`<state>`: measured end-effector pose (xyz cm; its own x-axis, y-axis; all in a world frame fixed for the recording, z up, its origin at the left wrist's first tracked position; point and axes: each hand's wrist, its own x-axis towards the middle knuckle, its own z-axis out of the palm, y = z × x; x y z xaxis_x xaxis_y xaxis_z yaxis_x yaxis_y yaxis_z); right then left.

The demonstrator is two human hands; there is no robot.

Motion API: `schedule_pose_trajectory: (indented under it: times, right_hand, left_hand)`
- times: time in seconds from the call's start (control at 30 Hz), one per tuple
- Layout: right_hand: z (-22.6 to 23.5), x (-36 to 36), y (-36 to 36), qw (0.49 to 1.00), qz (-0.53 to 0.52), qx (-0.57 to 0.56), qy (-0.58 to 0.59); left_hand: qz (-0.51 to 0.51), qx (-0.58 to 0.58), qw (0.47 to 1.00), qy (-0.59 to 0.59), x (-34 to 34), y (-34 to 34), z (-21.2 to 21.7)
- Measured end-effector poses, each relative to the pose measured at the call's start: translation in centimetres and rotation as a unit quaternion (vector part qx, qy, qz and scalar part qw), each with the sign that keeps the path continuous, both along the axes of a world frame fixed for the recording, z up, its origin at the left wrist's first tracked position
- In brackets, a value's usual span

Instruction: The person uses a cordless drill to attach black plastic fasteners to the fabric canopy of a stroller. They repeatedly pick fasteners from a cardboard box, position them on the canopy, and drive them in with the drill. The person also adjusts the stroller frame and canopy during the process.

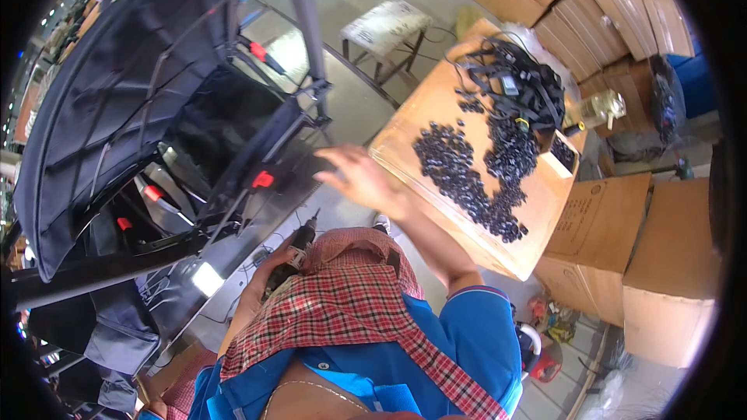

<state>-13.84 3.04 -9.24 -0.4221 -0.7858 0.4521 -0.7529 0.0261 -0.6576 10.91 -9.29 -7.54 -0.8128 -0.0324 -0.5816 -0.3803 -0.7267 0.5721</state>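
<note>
My left hand (270,266), low beside the plaid apron, is closed round a black power screwdriver (301,239) whose bit points up and away. My right hand (359,177) hovers between the table and a black fabric piece on a metal frame (128,101), fingers apart, with nothing visible in them. Its fingertips are near the frame's dark tube joint (315,97), apart from it. A red clip (263,179) sits on the frame's near bar. More red-ended parts (153,193) show inside the fabric. To the right, small black plastic parts (451,163) lie heaped on a table.
The cardboard-topped table (397,148) also bears tangled black straps (521,78) and a small open box (559,154). A worn stool (387,27) stands beyond. Cardboard boxes (595,210) line the right side. The frame rests over a dark glossy surface (183,280). Another person's arm (153,404) shows at lower left.
</note>
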Motion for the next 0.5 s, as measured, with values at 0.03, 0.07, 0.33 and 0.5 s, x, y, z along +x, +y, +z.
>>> schedule_pose_trajectory:
  times: [0.03, 0.07, 0.33, 0.5]
  right_hand:
    - [-1.0, -1.6, 2.9, 0.999, -0.025, 0.007, -0.044]
    - [-0.4, -2.8, 5.8, 0.995, -0.087, 0.051, -0.017]
    - [-7.9, -14.0, 27.3, 0.926, -0.331, 0.162, 0.078]
    - [-9.4, -16.2, 28.8, 0.917, -0.328, 0.2, 0.105]
  left_hand:
    - [-0.012, 0.002, 1.0, 0.003, -0.6, 0.6, 0.1]
    - [-0.009, 0.004, 1.0, 0.009, -1.2, 1.3, 0.5]
    - [-0.09, 0.038, 0.995, 0.019, -9.4, 7.4, 1.3]
    - [-0.149, -0.003, 0.989, 0.008, -14.2, 10.4, 2.9]
